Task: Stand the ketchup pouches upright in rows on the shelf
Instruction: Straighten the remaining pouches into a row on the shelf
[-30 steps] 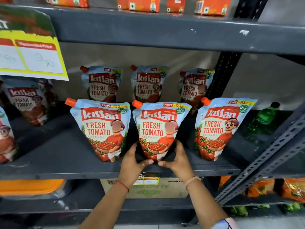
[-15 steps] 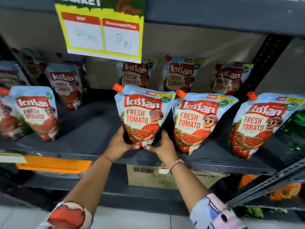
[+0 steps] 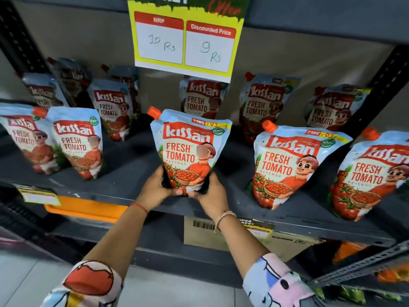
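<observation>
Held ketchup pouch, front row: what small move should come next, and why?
Probably ease both hands off. The left hand and right hand grip the base of the held pouch, which looks upright on the shelf, in line with the front-row pouch to its right.

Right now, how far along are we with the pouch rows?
Mostly done: a back row and four front pouches, such as one at the right, stand upright. In hand: left hand and right hand grip the middle pouch at its base. Left: releasing it, perhaps filling the gap at its left.

Yellow price sign (image 3: 185,39) hanging above — handwritten 10 and 9 Rs, orange tray (image 3: 85,208) below, barcoded cardboard box (image 3: 200,232) beneath.
</observation>
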`<state>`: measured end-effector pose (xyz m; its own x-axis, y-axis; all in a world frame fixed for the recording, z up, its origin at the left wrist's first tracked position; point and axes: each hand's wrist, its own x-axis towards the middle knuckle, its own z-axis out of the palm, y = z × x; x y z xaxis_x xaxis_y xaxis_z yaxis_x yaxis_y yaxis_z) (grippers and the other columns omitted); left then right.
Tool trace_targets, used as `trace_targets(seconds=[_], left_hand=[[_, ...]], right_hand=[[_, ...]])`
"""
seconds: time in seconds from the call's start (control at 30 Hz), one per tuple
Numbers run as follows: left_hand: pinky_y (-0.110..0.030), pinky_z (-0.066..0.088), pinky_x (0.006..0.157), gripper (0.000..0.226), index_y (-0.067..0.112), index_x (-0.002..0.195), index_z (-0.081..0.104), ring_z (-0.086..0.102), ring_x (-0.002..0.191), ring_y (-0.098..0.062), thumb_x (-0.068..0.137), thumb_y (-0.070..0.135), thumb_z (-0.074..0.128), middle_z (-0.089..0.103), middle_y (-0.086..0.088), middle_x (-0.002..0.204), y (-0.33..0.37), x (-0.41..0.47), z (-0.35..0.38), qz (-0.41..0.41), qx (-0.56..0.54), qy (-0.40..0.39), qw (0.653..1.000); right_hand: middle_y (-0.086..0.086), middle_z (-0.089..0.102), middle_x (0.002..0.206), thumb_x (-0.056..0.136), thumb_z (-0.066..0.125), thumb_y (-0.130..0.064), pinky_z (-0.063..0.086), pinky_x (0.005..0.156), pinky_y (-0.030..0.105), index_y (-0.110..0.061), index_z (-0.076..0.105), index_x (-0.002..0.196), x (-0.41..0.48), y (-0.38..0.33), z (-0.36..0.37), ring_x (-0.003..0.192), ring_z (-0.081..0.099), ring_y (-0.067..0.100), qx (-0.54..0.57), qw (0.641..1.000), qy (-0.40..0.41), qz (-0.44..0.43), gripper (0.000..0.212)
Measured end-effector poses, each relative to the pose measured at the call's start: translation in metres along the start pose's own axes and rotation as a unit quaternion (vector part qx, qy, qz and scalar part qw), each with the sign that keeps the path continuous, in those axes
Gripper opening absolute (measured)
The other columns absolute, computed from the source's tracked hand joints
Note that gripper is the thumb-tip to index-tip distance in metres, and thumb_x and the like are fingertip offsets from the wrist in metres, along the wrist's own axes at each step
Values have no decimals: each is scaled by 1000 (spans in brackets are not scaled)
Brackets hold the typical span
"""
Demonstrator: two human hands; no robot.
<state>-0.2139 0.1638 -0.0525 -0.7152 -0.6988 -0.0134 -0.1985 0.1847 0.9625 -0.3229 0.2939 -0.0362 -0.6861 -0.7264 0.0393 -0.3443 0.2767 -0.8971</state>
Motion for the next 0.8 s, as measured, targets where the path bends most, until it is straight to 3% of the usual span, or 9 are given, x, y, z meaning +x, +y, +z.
trace_targets(seconds=[0.1, 0.2, 0.3, 0.5, 0.57, 0.63, 0.7, 0.8], left_hand=[[-30, 36, 96, 80, 36, 119, 37, 46, 115, -12, 57, 11, 82, 51, 15, 117, -1, 1, 0, -1, 1, -4, 1000], [-38, 35, 106, 83, 28, 129, 35, 44, 122, -18, 61, 7, 79, 49, 9, 125, -3, 1, 1, -4, 10, -11, 1000], [-46, 32, 110, 88, 24, 134, 30, 43, 125, -21, 62, 8, 78, 48, 1, 133, -2, 3, -1, -15, 28, -14, 999], [-48, 34, 110, 88, 20, 136, 28, 44, 126, -22, 64, 9, 77, 48, -7, 137, -2, 3, -2, -27, 27, -24, 999], [-47, 34, 110, 86, 19, 135, 30, 44, 127, -22, 64, 11, 78, 48, -7, 137, 0, 2, -3, -32, 35, -31, 998], [-43, 35, 109, 84, 18, 134, 32, 44, 127, -22, 64, 15, 78, 49, -7, 137, 2, 0, -5, -28, 47, -36, 998], [-33, 36, 105, 79, 19, 132, 37, 46, 125, -21, 64, 20, 78, 50, -6, 136, 2, -8, -5, 8, 68, 2, 998], [-21, 32, 100, 71, 14, 131, 41, 45, 124, -20, 71, 37, 71, 51, -8, 133, -8, -36, -18, 57, 94, 137, 984]], right_hand=[[14, 63, 112, 66, 77, -13, 46, 83, 33, -10, 48, 103, -1, -2, -1, 104, 57, 28, -12, 1000, -2, -6, 47], [12, 62, 112, 67, 77, -14, 47, 84, 35, -10, 48, 104, -3, -2, -2, 104, 57, 27, -6, 1000, -4, -8, 47], [11, 63, 111, 66, 78, -15, 46, 82, 31, -11, 49, 104, -3, 0, -2, 103, 57, 25, -2, 1000, -8, -14, 47], [8, 65, 106, 66, 78, -16, 40, 74, 25, -14, 50, 100, -4, 3, -1, 99, 59, 23, -2, 999, 4, -34, 44], [8, 63, 111, 66, 78, -18, 42, 78, 27, -13, 50, 107, -5, 3, -1, 105, 57, 24, -5, 999, 9, -31, 50], [10, 56, 124, 67, 78, -20, 43, 92, 33, -13, 43, 123, -12, 4, 2, 117, 50, 25, -14, 998, 39, -40, 66], [15, 44, 134, 71, 75, -24, 36, 105, 39, -12, 36, 132, -27, 11, 9, 126, 39, 28, -50, 992, 96, -58, 74], [19, 42, 128, 79, 65, -29, 31, 104, 32, -11, 44, 126, -62, 19, 35, 121, 39, 30, -82, 971, 174, -140, 55]])
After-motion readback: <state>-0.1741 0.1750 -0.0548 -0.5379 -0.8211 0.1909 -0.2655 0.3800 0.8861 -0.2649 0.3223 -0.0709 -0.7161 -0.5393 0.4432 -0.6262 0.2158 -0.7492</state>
